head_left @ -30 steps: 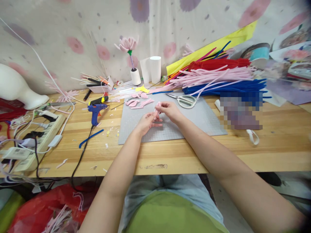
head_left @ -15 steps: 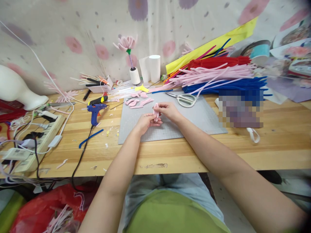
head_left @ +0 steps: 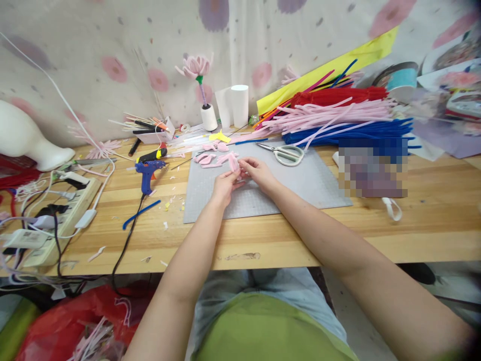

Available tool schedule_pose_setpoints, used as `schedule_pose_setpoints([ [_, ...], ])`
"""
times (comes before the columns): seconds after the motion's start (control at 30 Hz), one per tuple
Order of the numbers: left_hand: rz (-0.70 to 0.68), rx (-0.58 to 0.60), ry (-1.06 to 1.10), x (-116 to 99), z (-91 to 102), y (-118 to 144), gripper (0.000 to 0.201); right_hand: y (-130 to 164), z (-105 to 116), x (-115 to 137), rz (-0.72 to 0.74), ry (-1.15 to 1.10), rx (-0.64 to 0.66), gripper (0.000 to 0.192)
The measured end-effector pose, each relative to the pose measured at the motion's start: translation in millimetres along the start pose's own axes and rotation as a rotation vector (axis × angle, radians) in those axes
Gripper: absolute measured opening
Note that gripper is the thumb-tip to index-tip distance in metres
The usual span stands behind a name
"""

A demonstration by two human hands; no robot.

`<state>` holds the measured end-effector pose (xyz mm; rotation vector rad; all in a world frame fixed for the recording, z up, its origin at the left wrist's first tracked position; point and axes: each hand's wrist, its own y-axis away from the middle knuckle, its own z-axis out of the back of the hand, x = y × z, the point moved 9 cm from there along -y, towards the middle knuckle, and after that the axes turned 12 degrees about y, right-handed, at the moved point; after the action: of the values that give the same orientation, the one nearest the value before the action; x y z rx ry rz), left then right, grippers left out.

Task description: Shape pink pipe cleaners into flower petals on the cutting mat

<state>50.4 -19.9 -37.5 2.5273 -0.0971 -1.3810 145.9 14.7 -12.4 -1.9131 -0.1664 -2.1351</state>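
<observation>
Over the grey cutting mat [head_left: 311,185], my left hand [head_left: 225,185] pinches a pink pipe-cleaner petal [head_left: 233,162] that points up and away from me. My right hand [head_left: 257,173] has its fingers closed at the petal's lower right side; the fingertips partly hide that end. Just beyond lie several finished-looking pink petals [head_left: 206,159] on the mat's far left part. Scissors [head_left: 287,154] rest at the mat's back, right of my hands, blades pointing left.
A blue glue gun [head_left: 147,173] stands left of the mat, near a bent blue pipe cleaner [head_left: 141,214]. Pink pipe cleaners [head_left: 330,115] are heaped at back right. A pink flower [head_left: 195,67] stands in a white holder. A power strip [head_left: 63,220] with cables lies far left.
Both hands have shifted slightly, the left turning inward. The petal has moved a little left and away from me, its tip now nearer the other petals.
</observation>
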Motion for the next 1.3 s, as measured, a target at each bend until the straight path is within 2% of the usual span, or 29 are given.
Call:
schedule_pose_setpoints([
  [0.1,-0.118,-0.086,0.132,-11.5,11.6,-2.7,0.012,0.6,4.4,3.0,0.053,0.147,-0.087,0.030],
  [0.27,-0.141,-0.042,0.169,-14.9,13.3,-4.5,0.016,5.3,-13.3,10.8,0.197,0.423,-0.017,0.025],
  [0.4,-0.197,-0.080,0.116,-18.8,13.6,-1.8,0.015,9.7,-12.0,17.4,0.250,0.489,-0.070,0.025],
  [0.5,-0.255,-0.110,0.055,-22.3,15.0,-1.1,0.015,11.9,-10.8,22.9,0.289,0.518,-0.065,0.019],
  [0.7,-0.299,-0.103,-0.079,-25.0,14.9,-1.4,0.013,17.6,-3.0,33.0,0.318,0.613,-0.141,0.016],
  [0.8,-0.256,-0.130,-0.105,-24.1,15.7,0.4,0.013,18.9,-0.1,35.4,0.327,0.610,-0.167,0.016],
  [0.9,-0.197,-0.129,-0.070,-22.0,15.9,0.9,0.014,16.7,0.1,32.7,0.308,0.557,-0.140,0.018],
  [1.07,-0.126,-0.073,0.027,-17.1,17.1,-3.1,0.017,10.3,-5.8,21.0,0.237,0.426,-0.024,0.022],
  [1.3,-0.109,0.010,0.036,-16.3,10.8,-4.0,0.020,9.1,-12.0,16.4,0.186,0.314,0.033,0.023],
])
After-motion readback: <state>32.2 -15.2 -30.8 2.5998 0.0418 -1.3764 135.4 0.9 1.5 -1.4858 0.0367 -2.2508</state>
